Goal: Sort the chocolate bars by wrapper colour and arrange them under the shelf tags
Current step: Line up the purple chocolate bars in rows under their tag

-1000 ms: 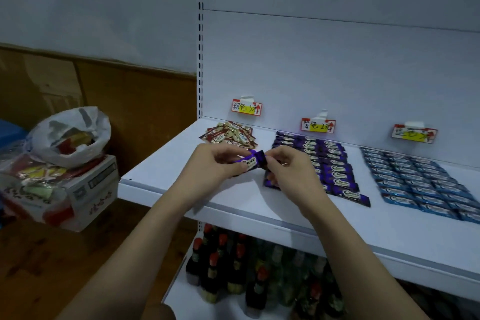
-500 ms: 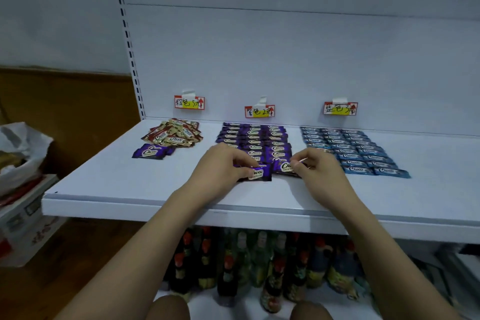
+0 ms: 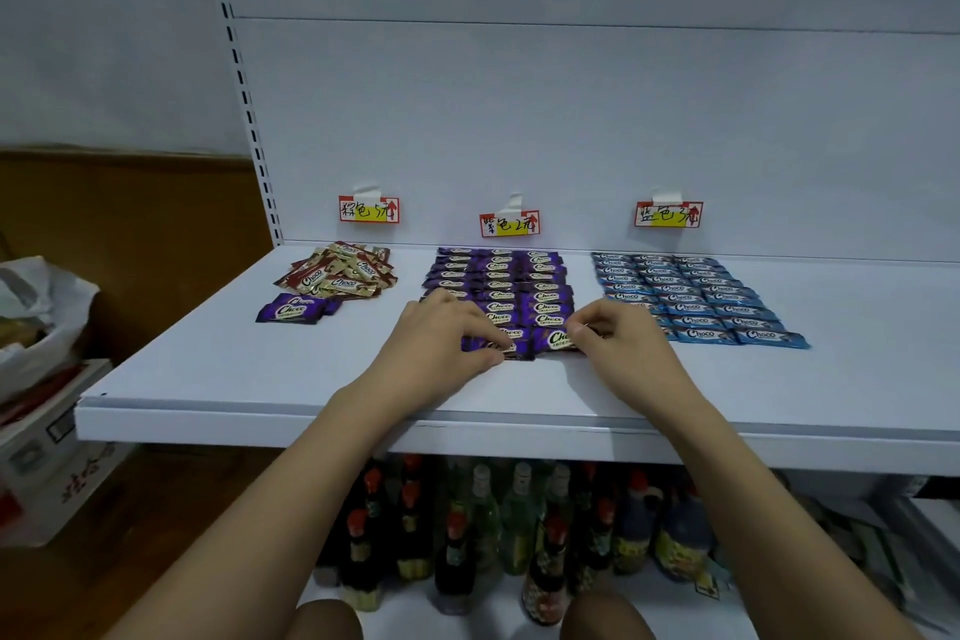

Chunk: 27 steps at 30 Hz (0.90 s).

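You see through one head-worn camera, close to the white shelf (image 3: 218,369), facing its back panel (image 3: 571,130) squarely and tilted down past the front edge to the bottles (image 3: 483,525) beneath.

Shelf (image 3: 218,369) front strip bare; bar rows (image 3: 498,286) and loose pile (image 3: 337,273) crowd rear.

Three shelf tags (image 3: 509,224), two loose purple bars (image 3: 291,311), two hands (image 3: 441,338).
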Tool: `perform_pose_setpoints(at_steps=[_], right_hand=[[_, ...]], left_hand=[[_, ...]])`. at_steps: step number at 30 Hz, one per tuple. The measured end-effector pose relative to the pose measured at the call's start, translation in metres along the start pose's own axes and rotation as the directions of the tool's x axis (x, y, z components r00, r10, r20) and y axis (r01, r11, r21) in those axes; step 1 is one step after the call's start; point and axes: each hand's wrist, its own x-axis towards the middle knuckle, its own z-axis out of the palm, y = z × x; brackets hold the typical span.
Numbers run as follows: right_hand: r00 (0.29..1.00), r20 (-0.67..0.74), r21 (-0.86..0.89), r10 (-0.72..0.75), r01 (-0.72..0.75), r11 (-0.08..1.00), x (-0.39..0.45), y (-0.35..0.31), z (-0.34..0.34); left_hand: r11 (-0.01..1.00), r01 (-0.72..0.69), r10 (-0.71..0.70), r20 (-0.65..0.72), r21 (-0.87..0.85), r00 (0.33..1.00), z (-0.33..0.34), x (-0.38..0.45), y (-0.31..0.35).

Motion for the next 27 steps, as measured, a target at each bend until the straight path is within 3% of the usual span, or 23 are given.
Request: perform_pose_setpoints(at_steps=[8,13,18,23,27], right_hand=[[0.993,-0.038,-0.369,-0.111,0.089,0.925,-0.001,0.001,0.008],[0.971,-0.100,-0.337,-0.217,0.173,0.925,0.007,-0.020,0.018],[0.947,0.061,-0.251,-0.315,0.320,0.914,0.020,-0.064,0.065],[0.903,0.241,-0.190,-0.357,0.404,0.895,0.033,-0.103,0.122],[0.868,0.346,-0.209,-0.357,0.442,0.872,0.050,-0.125,0.163]], left_hand=[[1.000,-0.014,0.014,-0.045,-0.006,0.999,0.002,-0.001,-0.001],[0.999,0.031,-0.032,-0.119,-0.017,0.992,-0.009,-0.007,-0.012],[0.977,0.213,-0.209,-0.211,-0.001,0.955,-0.032,-0.027,-0.052],[0.903,0.429,-0.415,-0.319,-0.027,0.852,-0.056,-0.050,-0.105],[0.880,0.476,-0.467,-0.188,0.002,0.864,-0.066,-0.055,-0.131]])
